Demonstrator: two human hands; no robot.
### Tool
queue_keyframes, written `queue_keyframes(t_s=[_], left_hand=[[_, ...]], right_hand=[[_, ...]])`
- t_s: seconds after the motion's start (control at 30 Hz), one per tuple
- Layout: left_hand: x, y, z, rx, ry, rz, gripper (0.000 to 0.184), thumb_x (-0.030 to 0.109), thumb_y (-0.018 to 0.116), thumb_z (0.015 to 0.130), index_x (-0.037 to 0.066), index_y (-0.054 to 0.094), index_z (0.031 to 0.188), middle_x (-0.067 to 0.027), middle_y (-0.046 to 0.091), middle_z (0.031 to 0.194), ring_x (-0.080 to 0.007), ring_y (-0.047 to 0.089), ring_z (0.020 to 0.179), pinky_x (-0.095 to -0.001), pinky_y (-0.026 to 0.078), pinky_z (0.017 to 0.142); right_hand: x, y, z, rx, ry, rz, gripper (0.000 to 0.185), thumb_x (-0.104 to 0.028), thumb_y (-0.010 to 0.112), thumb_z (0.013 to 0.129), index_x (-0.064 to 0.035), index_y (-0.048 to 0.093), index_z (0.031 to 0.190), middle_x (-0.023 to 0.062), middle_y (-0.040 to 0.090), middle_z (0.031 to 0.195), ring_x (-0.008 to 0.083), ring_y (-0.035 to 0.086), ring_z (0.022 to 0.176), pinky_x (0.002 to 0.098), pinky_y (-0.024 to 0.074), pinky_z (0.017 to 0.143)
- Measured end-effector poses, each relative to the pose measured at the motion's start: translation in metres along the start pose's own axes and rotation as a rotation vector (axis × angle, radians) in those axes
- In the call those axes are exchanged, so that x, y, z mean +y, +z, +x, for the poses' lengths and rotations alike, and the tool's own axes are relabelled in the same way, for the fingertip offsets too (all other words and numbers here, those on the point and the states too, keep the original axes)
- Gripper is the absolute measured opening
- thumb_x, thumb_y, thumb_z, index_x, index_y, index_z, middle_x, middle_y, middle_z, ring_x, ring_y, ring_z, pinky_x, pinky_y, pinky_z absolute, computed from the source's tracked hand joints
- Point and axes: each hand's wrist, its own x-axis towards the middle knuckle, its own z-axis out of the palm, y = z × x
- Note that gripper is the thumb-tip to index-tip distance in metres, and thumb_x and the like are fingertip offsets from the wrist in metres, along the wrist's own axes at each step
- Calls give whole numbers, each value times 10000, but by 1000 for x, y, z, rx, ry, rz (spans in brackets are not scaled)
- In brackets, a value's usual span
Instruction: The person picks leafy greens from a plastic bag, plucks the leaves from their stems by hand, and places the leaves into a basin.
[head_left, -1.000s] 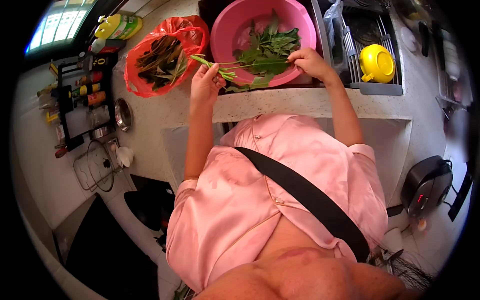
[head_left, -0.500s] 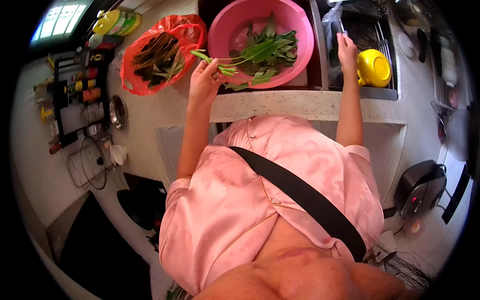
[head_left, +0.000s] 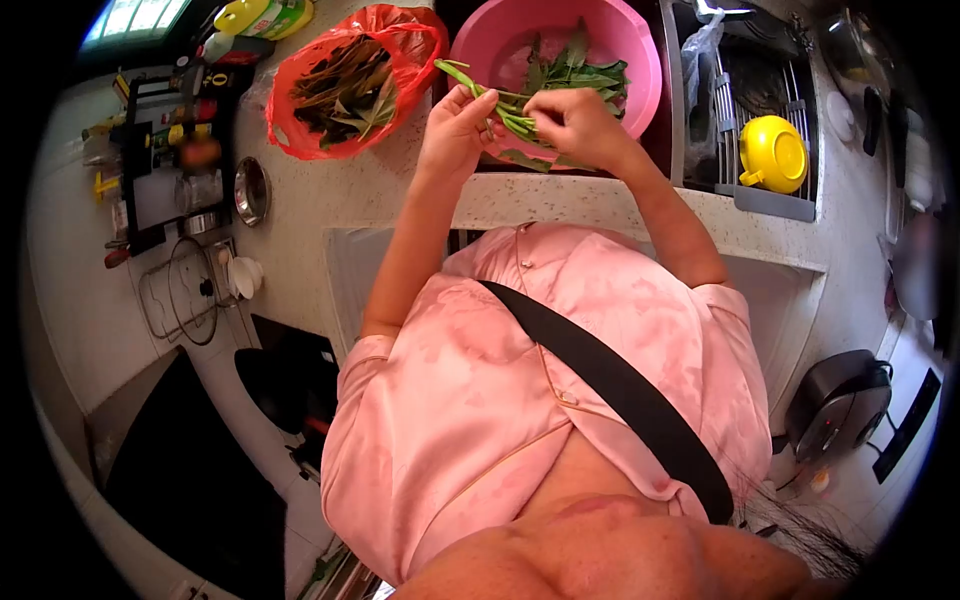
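Observation:
My left hand [head_left: 456, 130] is closed on the green stems of a bunch of leafy greens [head_left: 516, 120], whose cut ends poke out past my fingers at upper left. My right hand [head_left: 578, 125] pinches the same bunch further along, where stems meet leaves. Both hands are at the near rim of a pink basin [head_left: 645, 60], which holds more green leaves [head_left: 575, 72]. Left of the basin, a red plastic bag [head_left: 425, 50] stands open with brownish, wilted leaves [head_left: 340, 90] inside. My right fingers partly hide the bunch.
A yellow pot [head_left: 775, 152] sits on a metal drying rack [head_left: 728, 150] at the right of the sink, beside a clear plastic bag [head_left: 702, 50]. The speckled counter edge [head_left: 600, 192] runs before me. A steel bowl [head_left: 252, 190] lies at left.
My right hand has come from the clear bag over the rack to the leafy greens and now grips them beside my left hand. The whole view has shifted slightly.

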Motion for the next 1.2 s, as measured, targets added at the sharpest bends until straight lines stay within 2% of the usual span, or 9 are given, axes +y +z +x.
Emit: queue_keyframes(t_s=[0.1,0.2,0.33,0.47,0.63,0.73,0.83,0.93,1.2], left_hand=[[0,1,1,-10,-7,-40,40,96,542,904,59,546,918,-31,615,776,-92,573,588,-224,484,536],[3,-2,6,48,4,-35,37,95,540,905,60,550,906,-34,617,769,-96,572,580,-223,483,529],[8,0,12,46,-22,-57,89,99,617,863,78,539,902,-13,590,733,-105,554,567,-240,458,482],[4,10,16,90,39,-16,107,87,625,855,64,528,892,-34,596,726,-112,563,562,-234,465,472],[0,13,18,144,113,29,115,84,626,853,47,523,889,-48,604,721,-117,574,556,-229,485,483],[-1,9,16,137,146,27,114,84,624,854,44,524,891,-54,604,734,-122,577,565,-242,495,492],[-1,5,14,193,183,-5,106,82,618,858,42,527,895,-60,600,745,-127,578,570,-250,496,495],[-5,0,11,170,138,-35,101,83,612,863,40,527,895,-61,594,749,-130,579,573,-260,498,499],[-15,-6,9,182,85,-17,115,105,621,862,43,529,892,-53,595,741,-132,585,577,-256,507,492]], right_hand=[[16,-2,7,227,330,709,157,-129,514,852,-46,617,767,-30,532,608,23,436,464,178,350,415],[23,-21,4,110,392,920,169,-148,521,862,-41,608,765,-36,516,606,23,411,451,172,335,406],[14,-31,-2,-131,376,667,194,-203,549,874,-40,655,866,-71,485,617,-6,366,494,179,326,459],[15,-13,-4,-284,273,745,208,-222,592,846,-25,656,865,-52,552,670,-8,397,525,170,319,481],[20,-3,-3,-205,350,841,178,-195,585,820,-24,619,786,-11,573,671,15,416,520,179,309,446],[27,-9,-7,-1,297,1122,178,-189,536,829,-35,560,743,-10,502,625,44,367,499,200,294,432],[37,-23,-19,8,-58,1908,179,-166,485,855,-70,429,715,-4,338,609,101,310,504,237,296,453],[30,-37,-29,31,-264,1986,179,-177,473,862,-58,464,729,8,363,610,103,311,509,241,316,472],[24,-54,-31,120,-310,2001,158,-167,469,857,-59,459,743,4,357,616,109,312,535,248,310,492]])
